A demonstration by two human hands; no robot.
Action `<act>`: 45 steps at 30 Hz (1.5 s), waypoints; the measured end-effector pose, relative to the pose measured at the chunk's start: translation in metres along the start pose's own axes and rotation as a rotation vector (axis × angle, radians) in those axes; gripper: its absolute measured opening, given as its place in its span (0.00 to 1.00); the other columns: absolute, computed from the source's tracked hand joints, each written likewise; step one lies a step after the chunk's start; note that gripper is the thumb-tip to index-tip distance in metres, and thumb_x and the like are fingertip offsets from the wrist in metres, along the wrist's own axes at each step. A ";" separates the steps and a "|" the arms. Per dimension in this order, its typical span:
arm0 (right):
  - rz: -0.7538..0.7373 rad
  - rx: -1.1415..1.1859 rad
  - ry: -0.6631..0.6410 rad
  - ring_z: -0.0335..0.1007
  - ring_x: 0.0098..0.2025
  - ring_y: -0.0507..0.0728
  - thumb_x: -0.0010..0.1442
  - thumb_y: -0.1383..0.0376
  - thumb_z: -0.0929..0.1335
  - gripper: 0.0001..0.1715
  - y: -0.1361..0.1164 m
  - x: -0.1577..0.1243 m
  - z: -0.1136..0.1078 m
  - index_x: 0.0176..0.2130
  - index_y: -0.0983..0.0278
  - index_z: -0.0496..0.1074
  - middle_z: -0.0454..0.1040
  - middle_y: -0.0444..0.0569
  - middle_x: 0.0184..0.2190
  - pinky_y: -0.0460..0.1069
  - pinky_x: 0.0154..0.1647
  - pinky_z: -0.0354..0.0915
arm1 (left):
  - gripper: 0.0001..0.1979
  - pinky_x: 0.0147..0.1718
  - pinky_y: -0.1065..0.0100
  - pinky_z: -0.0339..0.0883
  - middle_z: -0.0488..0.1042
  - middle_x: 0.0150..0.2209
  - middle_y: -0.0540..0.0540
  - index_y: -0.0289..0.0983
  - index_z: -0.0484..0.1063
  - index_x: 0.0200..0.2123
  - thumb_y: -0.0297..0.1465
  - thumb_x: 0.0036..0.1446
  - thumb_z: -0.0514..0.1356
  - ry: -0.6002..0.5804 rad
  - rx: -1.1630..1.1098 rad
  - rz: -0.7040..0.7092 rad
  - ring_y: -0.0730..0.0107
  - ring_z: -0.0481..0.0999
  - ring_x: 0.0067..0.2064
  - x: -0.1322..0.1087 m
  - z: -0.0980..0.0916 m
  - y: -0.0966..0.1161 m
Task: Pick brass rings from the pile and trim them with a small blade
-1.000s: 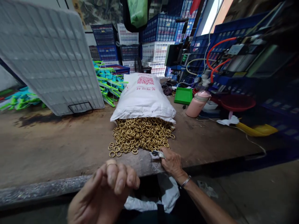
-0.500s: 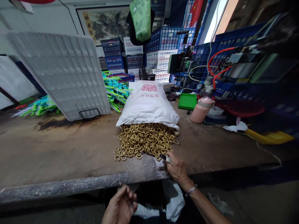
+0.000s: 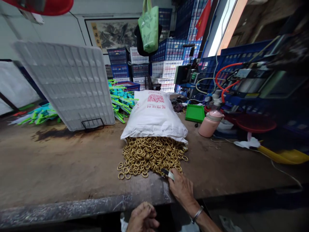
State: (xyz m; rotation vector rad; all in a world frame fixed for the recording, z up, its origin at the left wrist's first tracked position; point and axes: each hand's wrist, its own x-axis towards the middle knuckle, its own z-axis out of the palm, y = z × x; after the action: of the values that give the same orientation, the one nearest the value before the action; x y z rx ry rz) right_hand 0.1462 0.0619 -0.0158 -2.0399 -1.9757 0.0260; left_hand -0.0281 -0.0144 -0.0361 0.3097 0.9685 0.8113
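Observation:
My right hand (image 3: 181, 187) is closed around a thin tool (image 3: 171, 175) with a dark, flat tip and a pale handle part. The tip touches the front of a heap of brass-coloured metal rings (image 3: 147, 156), some of them loose at its left edge. Behind the heap lies a full white woven sack (image 3: 154, 119) with red print, its mouth towards me over the rings. At the table's front edge my left hand (image 3: 143, 217) hovers with curled fingers drawn together. Whether anything is pinched in them is hidden.
The wooden table (image 3: 67, 161) also bears a leaning translucent ribbed tray (image 3: 70, 87), green and turquoise plastic pieces (image 3: 120, 100), a green tray (image 3: 195, 113), a pink bottle (image 3: 210, 123) and a yellow scoop (image 3: 283, 155). Machinery (image 3: 251, 79) with orange hoses stands right.
My left hand has moved right and its fingers have curled closer together. The right hand's tool tip has shifted slightly left along the rings. The whole view has tilted up a little.

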 end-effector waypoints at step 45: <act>0.042 1.101 -0.567 0.50 0.18 0.47 0.53 0.54 0.58 0.18 -0.041 -0.013 -0.022 0.22 0.63 0.62 0.58 0.38 0.14 0.43 0.21 0.50 | 0.08 0.33 0.70 0.60 0.71 0.27 0.46 0.37 0.71 0.30 0.31 0.54 0.53 0.128 0.878 0.908 0.68 0.69 0.30 -0.007 0.025 0.047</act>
State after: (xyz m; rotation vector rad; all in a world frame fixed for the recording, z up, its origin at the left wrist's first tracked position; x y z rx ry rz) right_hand 0.1107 0.0446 0.0117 -1.3539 -1.5386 1.4663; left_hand -0.0314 0.0147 0.0091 1.5496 1.2794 1.1801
